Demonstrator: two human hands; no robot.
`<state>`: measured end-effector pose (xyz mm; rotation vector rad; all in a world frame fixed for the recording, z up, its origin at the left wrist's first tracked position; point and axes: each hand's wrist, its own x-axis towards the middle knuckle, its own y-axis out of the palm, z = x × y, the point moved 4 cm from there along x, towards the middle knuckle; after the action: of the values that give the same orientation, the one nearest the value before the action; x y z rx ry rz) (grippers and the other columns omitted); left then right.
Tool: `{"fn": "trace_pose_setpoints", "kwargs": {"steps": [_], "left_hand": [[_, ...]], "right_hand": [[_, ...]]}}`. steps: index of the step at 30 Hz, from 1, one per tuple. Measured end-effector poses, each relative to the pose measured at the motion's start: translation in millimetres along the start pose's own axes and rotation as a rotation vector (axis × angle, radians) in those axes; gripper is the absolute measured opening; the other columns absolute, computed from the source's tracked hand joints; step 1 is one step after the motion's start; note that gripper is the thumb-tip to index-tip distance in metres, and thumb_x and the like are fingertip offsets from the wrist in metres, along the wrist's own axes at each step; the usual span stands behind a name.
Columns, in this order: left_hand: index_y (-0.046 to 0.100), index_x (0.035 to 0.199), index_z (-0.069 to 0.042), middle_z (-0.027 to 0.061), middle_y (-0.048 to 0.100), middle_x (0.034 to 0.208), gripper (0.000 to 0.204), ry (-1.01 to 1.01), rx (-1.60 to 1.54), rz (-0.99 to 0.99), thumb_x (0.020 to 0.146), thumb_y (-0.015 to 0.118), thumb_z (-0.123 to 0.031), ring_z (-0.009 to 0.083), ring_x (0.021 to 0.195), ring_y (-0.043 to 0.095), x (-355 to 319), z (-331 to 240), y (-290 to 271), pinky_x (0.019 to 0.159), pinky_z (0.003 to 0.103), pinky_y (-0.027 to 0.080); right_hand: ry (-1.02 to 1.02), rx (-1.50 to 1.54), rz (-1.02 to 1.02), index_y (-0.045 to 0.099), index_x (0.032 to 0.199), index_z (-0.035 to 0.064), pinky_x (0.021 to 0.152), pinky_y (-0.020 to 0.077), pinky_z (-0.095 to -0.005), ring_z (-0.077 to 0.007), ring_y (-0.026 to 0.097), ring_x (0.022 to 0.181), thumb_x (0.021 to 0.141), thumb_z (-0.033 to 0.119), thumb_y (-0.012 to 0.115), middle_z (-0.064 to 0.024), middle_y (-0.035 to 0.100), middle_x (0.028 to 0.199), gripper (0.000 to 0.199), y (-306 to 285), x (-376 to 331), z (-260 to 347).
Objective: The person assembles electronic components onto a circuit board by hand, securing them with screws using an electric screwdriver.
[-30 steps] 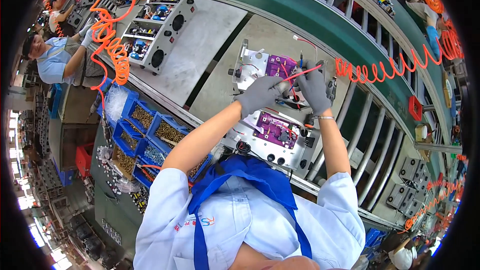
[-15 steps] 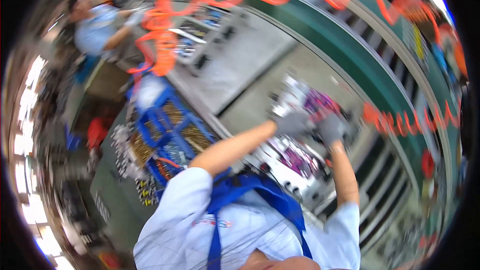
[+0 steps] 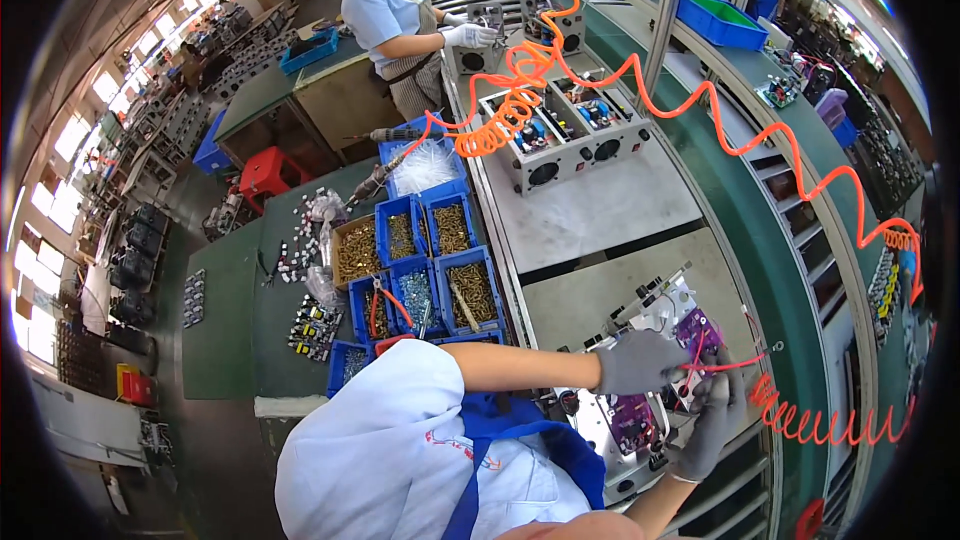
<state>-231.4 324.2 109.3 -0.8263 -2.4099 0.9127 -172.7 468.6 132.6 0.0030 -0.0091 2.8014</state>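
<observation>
- My left hand, in a grey knit glove, lies closed over the open grey metal chassis with purple circuit boards, gripping its upper edge beside one board; the unit sits on the pale grey table directly under both hands.
- My right hand, gloved the same, curls shut around the chassis's lower right corner, with a thin red wire running between the two hands.
- Risk as I judge it: that red wire crosses my fingers, so a tug on the unit could snag it or pull a lead off the purple board.
- A second risk: the chassis sits near the table's edge toward the green conveyor belt, so a slipping grip could tip it off.
- The coiled orange air hose hangs just right of my right hand and could catch a wrist.
- Left of my left hand, past my forearm, stand blue plastic bins of brass screws and small parts, close enough for an elbow to knock.
- Further up the table beyond my hands rest two open grey metal units with round fan holes, and a co-worker in a light blue shirt works there, well apart from me.
</observation>
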Motion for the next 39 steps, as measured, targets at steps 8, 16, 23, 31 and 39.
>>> {"fn": "trace_pose_setpoints", "kwargs": {"steps": [8, 16, 23, 31, 39], "left_hand": [[0.064, 0.104, -0.002, 0.0144, 0.066, 0.097, 0.032, -0.054, -0.66, -0.277, 0.091, 0.058, -0.03, 0.0258, 0.093, 0.062, -54.3, 19.7, 31.5, 0.081, 0.037, 0.049], [0.06, 0.115, 0.002, 0.0029, 0.061, 0.08, 0.035, -0.264, -0.734, -0.38, 0.097, 0.051, -0.027, 0.0076, 0.075, 0.055, -86.1, 5.9, -54.7, 0.067, 0.023, 0.044], [0.055, 0.115, 0.006, 0.0048, 0.058, 0.071, 0.048, -0.49, -0.971, -0.069, 0.098, 0.05, -0.038, 0.0089, 0.061, 0.054, -127.3, 6.0, 40.6, 0.055, 0.022, 0.043], [0.056, 0.113, 0.002, 0.0095, 0.064, 0.079, 0.038, -0.607, -0.999, -0.254, 0.1, 0.045, -0.032, 0.0131, 0.066, 0.063, -140.0, 33.3, 67.7, 0.059, 0.023, 0.052], [0.052, 0.112, 0.003, 0.0126, 0.066, 0.083, 0.036, -0.51, -0.98, -0.39, 0.101, 0.043, -0.03, 0.0166, 0.071, 0.066, -119.2, 24.7, 67.8, 0.062, 0.026, 0.053]], "right_hand": [[0.003, -0.156, -0.167, 0.065, 0.103, 0.0008, 0.056, 0.0338, -0.0184, -0.0036, 0.047, 0.07, 0.092, 0.022, 0.057, 0.0024, 0.061, 0.086, 0.025, -1.1, -50.5, -5.8], [-0.042, -0.281, -0.153, 0.056, 0.108, 0.0004, 0.049, 0.0484, -0.0222, -0.0133, 0.064, 0.062, 0.097, 0.017, 0.048, -0.009, 0.063, 0.079, 0.022, -41.8, -97.5, 25.4], [0.073, -0.658, 0.134, 0.055, 0.107, 0.0037, 0.055, 0.0507, -0.031, -0.0188, 0.067, 0.064, 0.092, 0.006, 0.051, -0.0108, 0.06, 0.072, 0.015, -38.0, -112.3, -68.4], [-0.099, -0.903, 0.315, 0.053, 0.101, 0.0072, 0.061, 0.0464, -0.0463, -0.0376, 0.061, 0.074, 0.09, 0.012, 0.053, -0.017, 0.062, 0.083, 0.013, -26.4, -94.9, -64.1], [-0.147, -0.902, 0.349, 0.052, 0.097, 0.0054, 0.062, 0.044, -0.0459, -0.0386, 0.059, 0.073, 0.092, 0.015, 0.051, -0.0186, 0.059, 0.076, 0.011, -20.7, -91.8, -68.3]]}}
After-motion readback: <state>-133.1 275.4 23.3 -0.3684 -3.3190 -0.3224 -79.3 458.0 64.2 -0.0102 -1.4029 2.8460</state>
